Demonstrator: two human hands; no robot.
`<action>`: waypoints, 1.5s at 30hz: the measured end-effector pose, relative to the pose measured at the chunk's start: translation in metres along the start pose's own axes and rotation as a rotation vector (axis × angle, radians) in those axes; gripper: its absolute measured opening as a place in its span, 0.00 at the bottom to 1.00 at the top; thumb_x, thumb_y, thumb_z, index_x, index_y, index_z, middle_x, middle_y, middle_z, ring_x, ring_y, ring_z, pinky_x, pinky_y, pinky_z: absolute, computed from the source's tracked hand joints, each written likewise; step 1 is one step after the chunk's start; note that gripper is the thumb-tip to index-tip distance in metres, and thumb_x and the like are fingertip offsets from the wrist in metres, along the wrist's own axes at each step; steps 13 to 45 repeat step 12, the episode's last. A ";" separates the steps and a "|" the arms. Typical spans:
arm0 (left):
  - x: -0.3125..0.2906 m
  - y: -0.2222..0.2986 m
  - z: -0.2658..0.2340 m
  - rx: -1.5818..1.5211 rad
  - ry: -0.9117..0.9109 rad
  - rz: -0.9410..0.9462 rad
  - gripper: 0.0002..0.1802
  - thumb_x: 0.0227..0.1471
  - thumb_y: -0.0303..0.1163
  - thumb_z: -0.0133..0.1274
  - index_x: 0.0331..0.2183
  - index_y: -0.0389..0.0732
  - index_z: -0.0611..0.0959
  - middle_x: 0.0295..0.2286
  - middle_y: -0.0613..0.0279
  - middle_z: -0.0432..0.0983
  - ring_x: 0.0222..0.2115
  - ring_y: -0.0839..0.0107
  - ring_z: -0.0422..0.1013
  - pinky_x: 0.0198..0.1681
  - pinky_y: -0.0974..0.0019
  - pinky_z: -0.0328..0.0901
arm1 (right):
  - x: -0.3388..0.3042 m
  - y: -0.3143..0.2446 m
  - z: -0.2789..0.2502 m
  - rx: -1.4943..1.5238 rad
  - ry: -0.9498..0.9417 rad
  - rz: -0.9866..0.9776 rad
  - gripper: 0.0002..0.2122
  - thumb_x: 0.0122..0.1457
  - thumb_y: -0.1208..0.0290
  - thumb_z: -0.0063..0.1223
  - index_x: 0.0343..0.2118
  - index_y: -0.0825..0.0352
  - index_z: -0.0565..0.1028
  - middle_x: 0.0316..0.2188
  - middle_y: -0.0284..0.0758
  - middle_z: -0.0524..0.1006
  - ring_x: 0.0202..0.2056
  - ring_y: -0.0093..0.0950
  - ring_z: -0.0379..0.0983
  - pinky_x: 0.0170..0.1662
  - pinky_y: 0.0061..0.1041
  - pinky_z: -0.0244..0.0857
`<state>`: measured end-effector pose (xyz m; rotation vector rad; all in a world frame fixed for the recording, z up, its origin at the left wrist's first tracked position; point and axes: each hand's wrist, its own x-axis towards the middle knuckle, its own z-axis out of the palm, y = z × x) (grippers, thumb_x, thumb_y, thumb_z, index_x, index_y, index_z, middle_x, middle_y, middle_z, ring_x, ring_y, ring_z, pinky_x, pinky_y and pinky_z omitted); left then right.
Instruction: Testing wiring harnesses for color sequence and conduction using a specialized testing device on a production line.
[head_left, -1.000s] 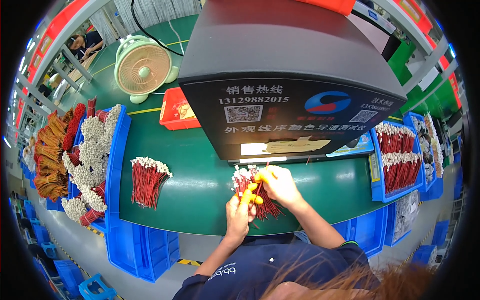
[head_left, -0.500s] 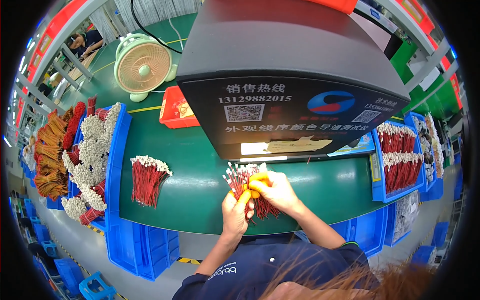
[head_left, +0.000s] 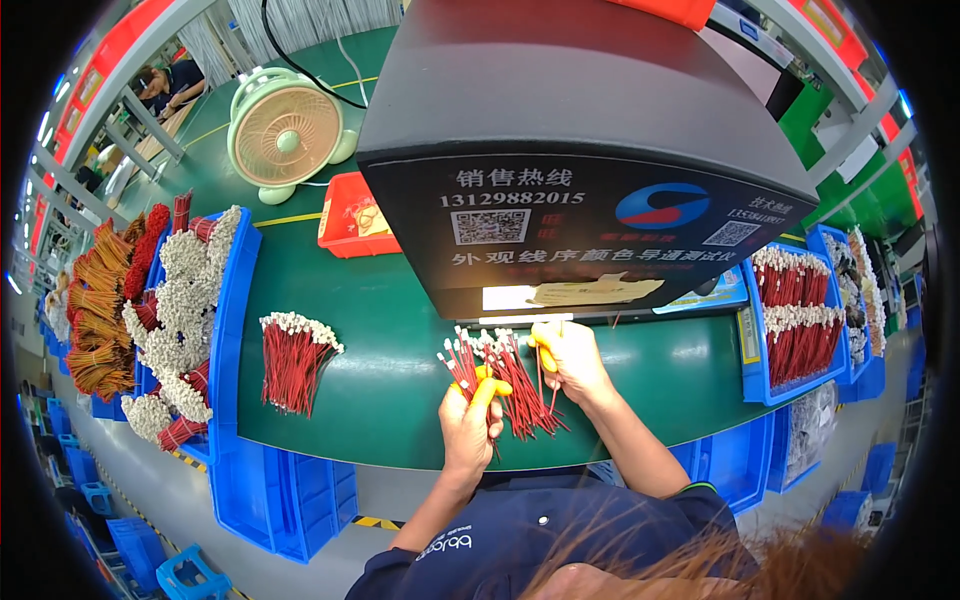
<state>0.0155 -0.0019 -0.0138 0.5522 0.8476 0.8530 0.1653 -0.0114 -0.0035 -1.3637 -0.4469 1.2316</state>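
My left hand (head_left: 467,425), with yellow finger covers, is closed around a few red wires (head_left: 462,368) whose white connector ends fan upward. My right hand (head_left: 574,362), also with yellow finger covers, is raised at the front of the black machine (head_left: 590,110). Its fingers pinch red wire, with thin strands hanging below them. Between the hands, a loose pile of red wires (head_left: 522,400) with white connectors lies on the green table (head_left: 390,400). Farther left, a neat bundle of the same red wires (head_left: 292,370) lies with its white ends pointing away from me.
At the left stands a blue bin (head_left: 232,300) of white-ended wire bundles. A blue tray (head_left: 760,350) of red wires is at the right. Behind are a red box (head_left: 345,240) and a green fan (head_left: 288,140). A person (head_left: 180,85) sits at the far left.
My right hand has moved right and slightly up, away from my left hand, taking red wire with it. The pile between the hands now shows more. My left hand has barely moved.
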 end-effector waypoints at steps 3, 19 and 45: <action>0.000 0.001 -0.001 -0.035 -0.023 -0.011 0.06 0.49 0.26 0.44 0.33 0.38 0.69 0.24 0.60 0.72 0.15 0.84 0.60 0.10 0.83 0.52 | 0.000 -0.001 -0.002 -0.013 0.004 0.009 0.11 0.50 0.67 0.48 0.17 0.68 0.68 0.06 0.28 0.61 0.06 0.16 0.53 0.09 0.15 0.50; 0.002 -0.009 -0.003 -0.067 -0.142 -0.040 0.10 0.49 0.29 0.45 0.36 0.39 0.68 0.27 0.60 0.71 0.15 0.82 0.61 0.09 0.81 0.54 | -0.012 0.010 0.006 -0.530 -0.314 -0.362 0.13 0.48 0.65 0.50 0.34 0.68 0.72 0.30 0.40 0.69 0.31 0.33 0.65 0.39 0.28 0.59; 0.002 -0.009 -0.003 -0.067 -0.142 -0.040 0.10 0.49 0.29 0.45 0.36 0.39 0.68 0.27 0.60 0.71 0.15 0.82 0.61 0.09 0.81 0.54 | -0.012 0.010 0.006 -0.530 -0.314 -0.362 0.13 0.48 0.65 0.50 0.34 0.68 0.72 0.30 0.40 0.69 0.31 0.33 0.65 0.39 0.28 0.59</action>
